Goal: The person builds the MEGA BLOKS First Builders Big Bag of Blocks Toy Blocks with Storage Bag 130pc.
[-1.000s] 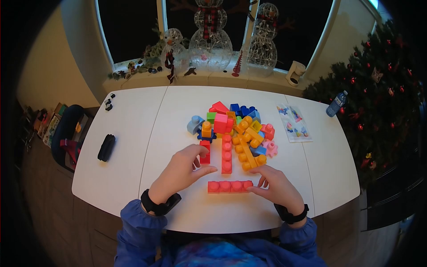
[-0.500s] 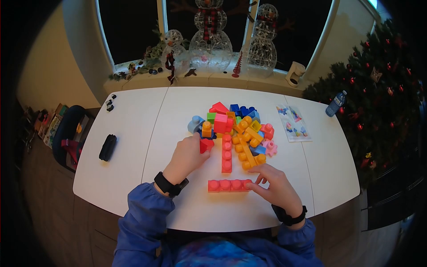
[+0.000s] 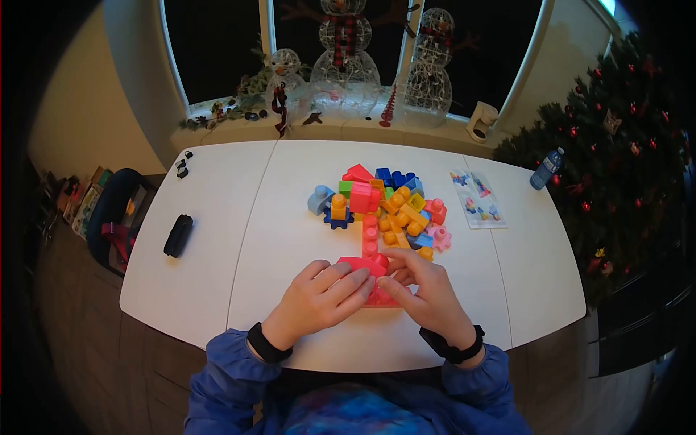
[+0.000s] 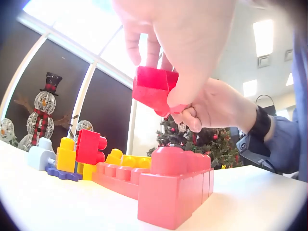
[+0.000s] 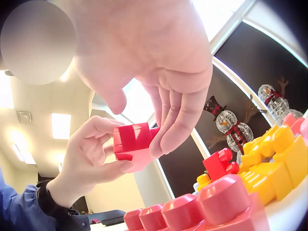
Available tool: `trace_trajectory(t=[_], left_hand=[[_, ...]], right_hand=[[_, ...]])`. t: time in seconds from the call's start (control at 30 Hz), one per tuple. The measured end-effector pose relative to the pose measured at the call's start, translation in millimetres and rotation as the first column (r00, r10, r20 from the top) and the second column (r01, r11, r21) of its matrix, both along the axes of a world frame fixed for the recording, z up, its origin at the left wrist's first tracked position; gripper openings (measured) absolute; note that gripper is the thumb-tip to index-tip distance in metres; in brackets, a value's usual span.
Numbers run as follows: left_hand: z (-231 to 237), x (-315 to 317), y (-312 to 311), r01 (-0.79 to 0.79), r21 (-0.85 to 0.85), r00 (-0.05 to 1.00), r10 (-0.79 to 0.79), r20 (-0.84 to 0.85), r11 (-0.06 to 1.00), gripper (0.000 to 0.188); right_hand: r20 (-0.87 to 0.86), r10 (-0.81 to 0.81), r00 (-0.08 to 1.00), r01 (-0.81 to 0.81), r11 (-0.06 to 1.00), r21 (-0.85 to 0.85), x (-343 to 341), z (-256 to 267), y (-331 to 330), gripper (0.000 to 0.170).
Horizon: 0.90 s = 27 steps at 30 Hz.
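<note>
A red block [image 3: 360, 265] is held up in my left hand [image 3: 312, 303], pinched between thumb and fingers. My right hand [image 3: 429, 296] is at its right end; in the right wrist view the fingertips touch the red block [image 5: 132, 139] while the thumb stands apart. Beneath both hands a pink four-stud bar [image 4: 168, 192] lies crosswise on the table, partly hidden in the head view. Another pink bar [image 3: 370, 238] lies lengthwise beyond it, reaching to the pile.
Behind the hands is a pile of orange blocks [image 3: 403, 217], with blue, green and pink ones. A picture sheet [image 3: 480, 199] and a bottle [image 3: 547, 169] are at the right. At the left lies a black case [image 3: 178, 235] on the white table [image 3: 196, 290].
My left hand has picked up the red block from beside the pile and brought it right and nearer, over the crosswise bar. My right hand has moved left from the bar's end to the block.
</note>
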<state>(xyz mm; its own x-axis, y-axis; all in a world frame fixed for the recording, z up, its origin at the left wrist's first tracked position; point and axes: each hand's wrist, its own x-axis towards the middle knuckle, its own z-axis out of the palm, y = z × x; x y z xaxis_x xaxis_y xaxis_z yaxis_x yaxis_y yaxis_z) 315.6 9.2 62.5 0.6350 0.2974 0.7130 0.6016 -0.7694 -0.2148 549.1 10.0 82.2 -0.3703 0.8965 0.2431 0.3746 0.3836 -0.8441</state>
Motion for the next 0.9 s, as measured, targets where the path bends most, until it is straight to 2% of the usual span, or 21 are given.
trace_trajectory(t=[0.17, 0.27, 0.37, 0.4, 0.5, 0.6, 0.63, 0.77, 0.9], left_hand=[[-8.3, -2.9, -3.7, 0.035, 0.046, 0.999, -0.034, -0.023, 0.998, 0.025], [-8.6, -2.8, -6.2, 0.031, 0.05, 0.999, -0.03, -0.024, 0.998, 0.026], [-7.0, -4.3, -8.3, 0.034, 0.035, 0.999, -0.033, -0.032, 0.999, 0.028], [-6.5, -5.0, -9.1, 0.036, 0.028, 0.999, -0.035, -0.035, 0.999, 0.029], [3.1, -5.7, -7.6, 0.085, -0.204, 0.967, -0.031, 0.253, 0.975, 0.044], [19.2, -12.1, -8.3, 0.139, -0.544, 0.951, 0.041, 0.306, 0.827, 0.046], [16.3, -14.4, -9.7, 0.172, -0.601, 0.95, 0.029, 0.31, 0.781, 0.044], [4.1, -24.3, -24.2, 0.259, -0.752, 0.943, 0.009, 0.332, 0.606, 0.039], [-1.0, -41.1, -37.8, 0.237, -0.831, 0.955, 0.037, 0.295, 0.503, 0.038]], right_hand=[[-0.048, 0.04, 0.998, -0.044, 0.994, -0.096, -3.1, 4.1, -3.0, 0.053], [-0.133, 0.021, 0.991, -0.04, 0.989, -0.14, -1.4, -5.7, 0.7, 0.05], [-0.286, 0.052, 0.957, -0.102, 0.982, -0.161, -1.1, -15.1, 2.9, 0.045], [-0.26, 0.056, 0.964, -0.091, 0.988, -0.122, -1.2, -13.8, 2.8, 0.044], [-0.195, 0.081, 0.978, -0.081, 0.997, 0.008, -1.7, -8.7, 0.2, 0.041], [-0.135, 0.139, 0.981, -0.12, 0.983, 0.139, -4.3, -6.2, -4.5, 0.042], [-0.103, 0.16, 0.982, -0.141, 0.976, 0.167, -5.9, -4.6, -6.6, 0.042], [0.05, 0.209, 0.977, -0.215, 0.945, 0.248, -3.1, 2.8, -10.5, 0.042], [0.067, 0.07, 0.995, -0.085, 0.963, 0.255, 17.0, 12.6, -6.4, 0.036]])
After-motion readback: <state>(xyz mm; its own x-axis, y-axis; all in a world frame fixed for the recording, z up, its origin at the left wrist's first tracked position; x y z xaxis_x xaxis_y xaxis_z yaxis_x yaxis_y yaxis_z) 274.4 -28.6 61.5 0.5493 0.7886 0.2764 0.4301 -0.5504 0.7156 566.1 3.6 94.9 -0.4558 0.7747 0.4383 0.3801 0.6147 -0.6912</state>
